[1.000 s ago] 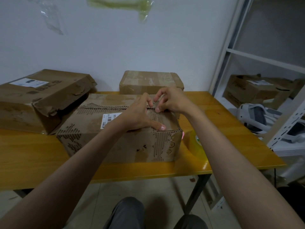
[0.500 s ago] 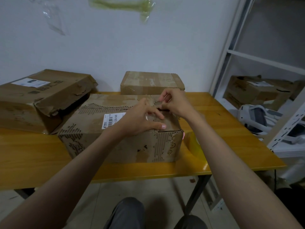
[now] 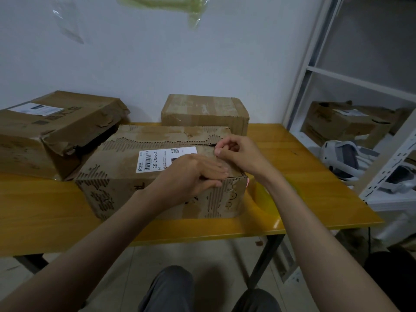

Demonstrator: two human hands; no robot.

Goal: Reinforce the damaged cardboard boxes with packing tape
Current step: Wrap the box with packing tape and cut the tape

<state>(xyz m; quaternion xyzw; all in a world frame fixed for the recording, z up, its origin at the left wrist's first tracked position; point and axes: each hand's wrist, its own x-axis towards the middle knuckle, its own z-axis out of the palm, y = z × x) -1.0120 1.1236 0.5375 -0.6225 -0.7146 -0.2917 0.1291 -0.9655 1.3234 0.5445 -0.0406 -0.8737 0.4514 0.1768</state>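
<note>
Left hand (image 3: 191, 174) is laid flat on the near right top corner of the front box (image 3: 162, 172), fingers straight, pressed over the top edge. Right hand (image 3: 236, 152) is held just behind it, fingers curled, thumb and forefinger pinched at the torn top seam; what is pinched cannot be made out, likely a tape end. The front box is set on the yellow tabletop (image 3: 45, 212), outer paper stripped to the corrugation, a white shipping label (image 3: 162, 158) stuck on top. A tape roll (image 3: 267, 199) is seen on the tabletop just right of the box, partly hidden by the right forearm. A crushed box (image 3: 51, 134) is placed to the left, touching the front one; a smaller box (image 3: 204, 113) behind. White shelving (image 3: 315, 70) stands to the right.
</note>
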